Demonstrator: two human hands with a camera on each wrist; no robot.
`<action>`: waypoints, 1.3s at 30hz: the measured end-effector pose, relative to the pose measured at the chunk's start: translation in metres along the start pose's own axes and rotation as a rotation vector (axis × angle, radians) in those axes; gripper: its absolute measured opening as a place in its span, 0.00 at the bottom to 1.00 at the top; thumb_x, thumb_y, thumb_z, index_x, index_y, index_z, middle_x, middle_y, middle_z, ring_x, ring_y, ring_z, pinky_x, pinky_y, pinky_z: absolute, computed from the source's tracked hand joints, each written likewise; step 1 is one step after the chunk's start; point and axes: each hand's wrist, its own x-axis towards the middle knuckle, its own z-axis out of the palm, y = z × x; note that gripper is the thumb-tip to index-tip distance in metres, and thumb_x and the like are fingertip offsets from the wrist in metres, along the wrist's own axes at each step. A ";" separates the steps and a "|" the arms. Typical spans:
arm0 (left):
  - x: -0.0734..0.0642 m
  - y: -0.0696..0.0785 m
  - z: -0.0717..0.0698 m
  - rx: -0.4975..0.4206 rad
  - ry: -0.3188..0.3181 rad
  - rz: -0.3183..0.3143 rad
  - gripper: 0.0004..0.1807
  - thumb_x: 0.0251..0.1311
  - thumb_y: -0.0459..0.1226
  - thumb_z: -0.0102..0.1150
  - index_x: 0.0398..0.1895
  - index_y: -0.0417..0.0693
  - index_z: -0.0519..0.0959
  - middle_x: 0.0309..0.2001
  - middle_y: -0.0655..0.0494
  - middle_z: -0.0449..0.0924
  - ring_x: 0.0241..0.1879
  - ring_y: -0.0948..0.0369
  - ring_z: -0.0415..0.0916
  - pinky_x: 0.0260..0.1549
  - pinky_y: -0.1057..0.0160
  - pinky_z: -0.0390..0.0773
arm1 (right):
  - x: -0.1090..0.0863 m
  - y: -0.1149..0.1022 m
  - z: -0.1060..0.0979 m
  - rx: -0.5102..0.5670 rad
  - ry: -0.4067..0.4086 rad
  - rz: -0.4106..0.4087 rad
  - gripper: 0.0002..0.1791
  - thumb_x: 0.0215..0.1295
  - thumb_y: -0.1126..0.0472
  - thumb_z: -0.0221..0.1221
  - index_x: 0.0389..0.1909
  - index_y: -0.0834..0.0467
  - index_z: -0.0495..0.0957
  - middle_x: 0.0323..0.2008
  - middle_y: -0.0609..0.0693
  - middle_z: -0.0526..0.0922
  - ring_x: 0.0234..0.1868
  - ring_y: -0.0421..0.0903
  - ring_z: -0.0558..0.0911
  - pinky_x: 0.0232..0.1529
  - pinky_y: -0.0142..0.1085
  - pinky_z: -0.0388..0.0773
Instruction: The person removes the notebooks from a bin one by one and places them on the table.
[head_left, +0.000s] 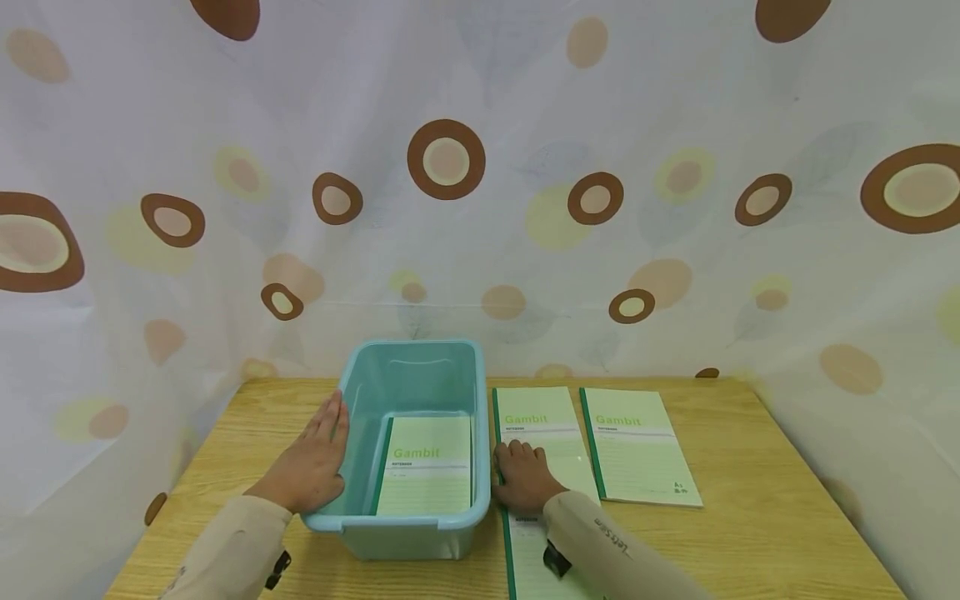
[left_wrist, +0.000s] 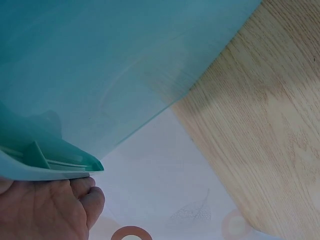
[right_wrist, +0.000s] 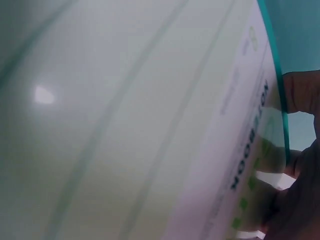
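A light blue plastic bin (head_left: 405, 523) stands on the table with a pale green Gambit notebook (head_left: 427, 479) lying inside. My left hand (head_left: 311, 462) rests along its left rim, fingers pointing toward the back; the left wrist view shows the palm and fingers against the rim (left_wrist: 45, 174). Right of the bin, my right hand (head_left: 522, 479) has curled fingers at the green spine of the near notebook (head_left: 543, 558). In the right wrist view the thumb and fingers (right_wrist: 300, 92) grip that spine edge, and the cover fills most of the picture. My right forearm hides part of this notebook.
Behind the right hand lies another notebook (head_left: 536, 408), and a further one (head_left: 637, 450) lies to its right. The wooden table (head_left: 757, 517) meets a patterned sheet (head_left: 525, 250) at the back and sides.
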 end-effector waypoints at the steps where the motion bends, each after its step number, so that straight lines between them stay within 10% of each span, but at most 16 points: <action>1: 0.000 0.000 0.000 -0.001 -0.004 -0.005 0.44 0.45 0.27 0.46 0.68 0.17 0.46 0.71 0.23 0.37 0.71 0.33 0.38 0.66 0.38 0.50 | -0.001 0.000 0.000 -0.001 0.003 -0.001 0.13 0.58 0.55 0.56 0.38 0.57 0.66 0.32 0.49 0.62 0.34 0.49 0.60 0.41 0.48 0.58; 19: 0.000 0.000 0.001 -0.011 0.001 -0.001 0.44 0.44 0.27 0.47 0.68 0.17 0.46 0.72 0.24 0.36 0.71 0.33 0.37 0.66 0.38 0.51 | -0.001 0.000 -0.018 0.060 0.120 0.040 0.22 0.59 0.54 0.63 0.50 0.58 0.69 0.43 0.53 0.69 0.44 0.53 0.67 0.47 0.55 0.61; 32: -0.001 -0.001 0.002 -0.015 0.013 0.014 0.44 0.44 0.26 0.46 0.68 0.16 0.47 0.71 0.23 0.37 0.71 0.32 0.38 0.66 0.38 0.50 | 0.033 -0.049 -0.146 0.352 0.185 -0.079 0.15 0.66 0.60 0.55 0.51 0.59 0.71 0.46 0.55 0.73 0.47 0.52 0.73 0.48 0.48 0.71; 39: -0.001 -0.001 0.002 -0.017 0.013 0.006 0.44 0.44 0.26 0.46 0.68 0.17 0.46 0.72 0.24 0.37 0.71 0.33 0.38 0.66 0.38 0.50 | 0.062 -0.098 -0.162 0.310 0.099 -0.114 0.17 0.64 0.57 0.57 0.53 0.56 0.71 0.49 0.53 0.73 0.49 0.49 0.73 0.50 0.45 0.73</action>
